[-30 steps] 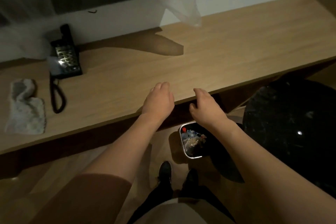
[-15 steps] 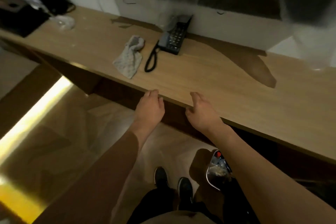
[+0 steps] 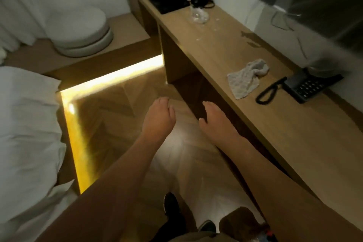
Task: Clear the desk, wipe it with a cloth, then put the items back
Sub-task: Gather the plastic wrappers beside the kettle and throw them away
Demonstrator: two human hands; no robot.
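Cloth (image 3: 247,78) lies crumpled (phone (image 3: 310,86) at 3 o'clock); our left hand (image 3: 159,120) and right hand (image 3: 218,122), both empty and loose, have left the desk (image 3: 275,129) edge.

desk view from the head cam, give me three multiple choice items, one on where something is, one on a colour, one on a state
1. Where does the crumpled grey-white cloth lie?
A. on the wooden desk top, beside the black corded desk telephone
B. on the floor
C. in the left hand

2. What colour is the telephone?
A. white
B. red
C. black

3. What are the left hand and right hand holding?
A. the cloth
B. nothing
C. the telephone

Answers: 1 A, the cloth rests flat on the desk just left of the phone's coiled cord. 2 C, its body and cord are black. 3 B, both hands hover over the floor, off the desk edge, fingers loose and empty.
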